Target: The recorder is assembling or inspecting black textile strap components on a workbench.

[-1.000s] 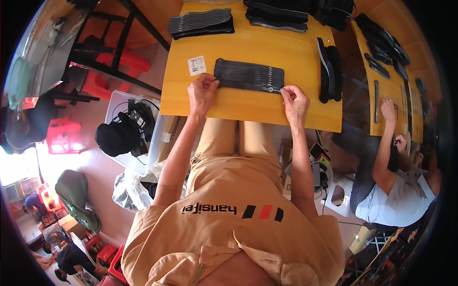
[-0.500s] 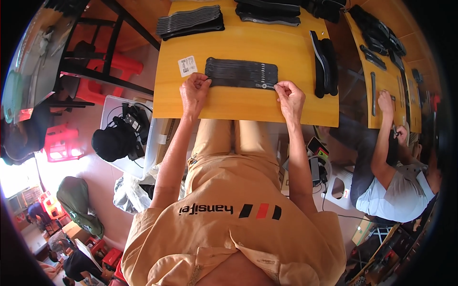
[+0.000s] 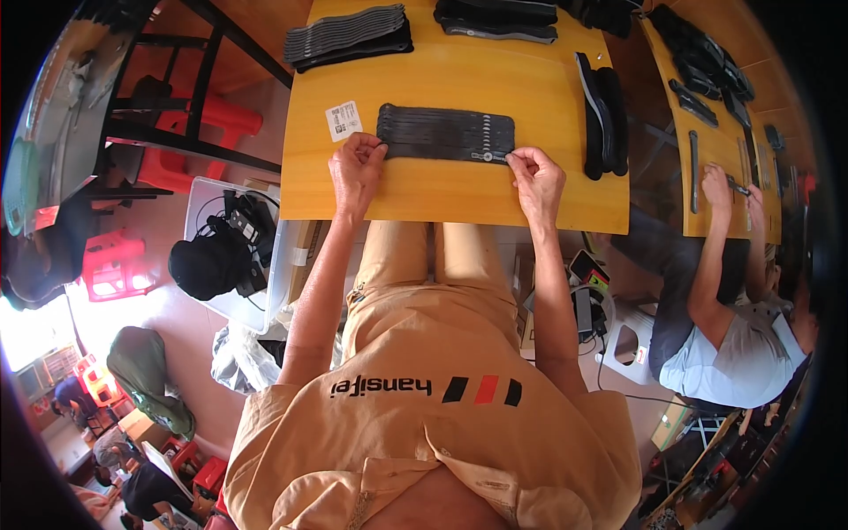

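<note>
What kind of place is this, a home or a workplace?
Probably a small workshop or assembly room. Stacks of flat black strips lie in rows on yellow wooden tables, a co-worker handles similar pieces at the next table, and red plastic stools stand around.

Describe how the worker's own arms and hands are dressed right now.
Both forearms are bare from the elbow down. The left hand and right hand wear no gloves, and no watch or ring shows. Short tan sleeves of a collared shirt cover the upper arms.
</note>
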A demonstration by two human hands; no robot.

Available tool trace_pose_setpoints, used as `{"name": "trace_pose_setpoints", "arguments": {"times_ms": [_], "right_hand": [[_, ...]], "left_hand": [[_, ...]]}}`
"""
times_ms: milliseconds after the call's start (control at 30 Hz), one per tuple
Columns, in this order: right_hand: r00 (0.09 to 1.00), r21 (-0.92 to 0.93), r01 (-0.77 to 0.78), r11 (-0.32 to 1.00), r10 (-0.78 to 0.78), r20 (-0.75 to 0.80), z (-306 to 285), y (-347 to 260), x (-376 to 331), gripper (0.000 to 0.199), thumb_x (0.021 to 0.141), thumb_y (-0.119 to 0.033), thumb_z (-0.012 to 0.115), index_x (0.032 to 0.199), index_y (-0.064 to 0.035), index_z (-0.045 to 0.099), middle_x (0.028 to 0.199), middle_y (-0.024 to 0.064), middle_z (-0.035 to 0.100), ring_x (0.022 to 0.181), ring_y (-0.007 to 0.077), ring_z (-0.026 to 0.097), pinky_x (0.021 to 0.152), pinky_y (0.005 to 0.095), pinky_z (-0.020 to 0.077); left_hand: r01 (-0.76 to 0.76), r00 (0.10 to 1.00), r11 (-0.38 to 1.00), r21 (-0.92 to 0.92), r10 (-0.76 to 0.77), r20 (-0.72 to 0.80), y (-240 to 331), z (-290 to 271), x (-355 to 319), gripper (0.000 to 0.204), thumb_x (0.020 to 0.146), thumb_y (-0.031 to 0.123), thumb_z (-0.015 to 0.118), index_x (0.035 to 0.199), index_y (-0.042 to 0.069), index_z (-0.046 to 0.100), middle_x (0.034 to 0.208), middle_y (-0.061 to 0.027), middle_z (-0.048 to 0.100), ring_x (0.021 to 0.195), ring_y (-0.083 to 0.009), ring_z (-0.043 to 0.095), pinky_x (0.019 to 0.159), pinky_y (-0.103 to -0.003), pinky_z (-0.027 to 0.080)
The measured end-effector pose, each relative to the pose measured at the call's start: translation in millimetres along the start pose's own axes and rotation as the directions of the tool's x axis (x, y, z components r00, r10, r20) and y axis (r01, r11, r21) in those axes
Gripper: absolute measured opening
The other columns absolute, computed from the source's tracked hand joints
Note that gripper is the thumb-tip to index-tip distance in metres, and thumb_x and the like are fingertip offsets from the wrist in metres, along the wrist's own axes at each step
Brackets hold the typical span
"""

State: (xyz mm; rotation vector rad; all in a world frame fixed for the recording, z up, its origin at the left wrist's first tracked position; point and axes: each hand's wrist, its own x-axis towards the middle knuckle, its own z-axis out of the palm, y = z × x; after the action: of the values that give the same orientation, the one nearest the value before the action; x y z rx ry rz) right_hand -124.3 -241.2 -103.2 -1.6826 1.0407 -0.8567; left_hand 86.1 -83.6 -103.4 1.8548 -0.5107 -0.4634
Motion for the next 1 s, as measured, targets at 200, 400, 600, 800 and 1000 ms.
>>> {"name": "trace_pose_setpoints", "arguments": {"times_ms": [200, 400, 600, 800, 1000], "right_hand": [[1.000, -0.024, 0.002, 1.000, -0.002, -0.005, 1.5, -0.2, -0.1, 0.007, 0.077, -0.002, 0.069, 0.079, 0.0010, 0.063, 0.060, 0.0008, 0.057, 0.051, 0.0057, 0.047, 0.047, 0.0212, 0.0390], [1.000, 0.017, -0.006, 1.000, 0.006, -0.003, 2.3, 3.2, -0.8, 0.007, 0.078, -0.002, 0.069, 0.079, 0.0012, 0.063, 0.060, 0.0003, 0.056, 0.052, 0.0057, 0.047, 0.047, 0.0207, 0.0388], [1.000, -0.004, 0.014, 1.000, -0.014, -0.017, 1.3, 1.5, -1.0, 0.006, 0.078, -0.001, 0.069, 0.079, 0.0012, 0.063, 0.060, 0.0000, 0.057, 0.053, 0.0052, 0.047, 0.048, 0.0201, 0.0393], [1.000, -0.010, -0.007, 1.000, 0.007, -0.030, 2.6, 2.6, -0.6, 0.007, 0.077, -0.002, 0.069, 0.079, 0.0015, 0.063, 0.061, 0.0008, 0.057, 0.053, 0.0054, 0.048, 0.049, 0.0204, 0.0398], [1.000, -0.020, -0.019, 1.000, 0.019, -0.015, 1.5, -1.2, -1.2, 0.008, 0.077, -0.002, 0.069, 0.078, 0.0014, 0.063, 0.060, 0.0013, 0.057, 0.052, 0.0063, 0.049, 0.049, 0.0210, 0.0400]], "left_hand": [[-0.006, 1.000, 1.000, 0.010, 0.006, -0.014, 3.0, -0.3, -0.5, 0.010, 0.076, 0.004, 0.067, 0.082, -0.002, 0.062, 0.063, -0.0038, 0.060, 0.055, -0.0075, 0.053, 0.052, -0.023, 0.045], [-0.037, 0.998, 0.999, 0.028, 0.038, -0.046, -0.6, 0.7, -0.2, 0.009, 0.077, 0.005, 0.067, 0.082, -0.001, 0.062, 0.063, -0.0038, 0.060, 0.057, -0.0080, 0.054, 0.055, -0.024, 0.046], [0.004, 1.000, 0.999, 0.038, -0.003, -0.022, -0.6, 1.8, -0.2, 0.009, 0.077, 0.005, 0.067, 0.082, -0.001, 0.062, 0.064, -0.0041, 0.061, 0.057, -0.0087, 0.054, 0.057, -0.024, 0.046], [-0.021, 0.999, 1.000, 0.023, 0.021, -0.038, 0.1, 0.8, -0.1, 0.009, 0.077, 0.005, 0.067, 0.082, -0.001, 0.062, 0.064, -0.0042, 0.061, 0.057, -0.0092, 0.054, 0.057, -0.024, 0.046], [-0.011, 1.000, 0.998, 0.057, 0.012, -0.017, 2.7, 0.3, -0.3, 0.009, 0.078, 0.005, 0.066, 0.081, -0.001, 0.062, 0.062, -0.0037, 0.059, 0.054, -0.0082, 0.053, 0.052, -0.023, 0.044]]}}
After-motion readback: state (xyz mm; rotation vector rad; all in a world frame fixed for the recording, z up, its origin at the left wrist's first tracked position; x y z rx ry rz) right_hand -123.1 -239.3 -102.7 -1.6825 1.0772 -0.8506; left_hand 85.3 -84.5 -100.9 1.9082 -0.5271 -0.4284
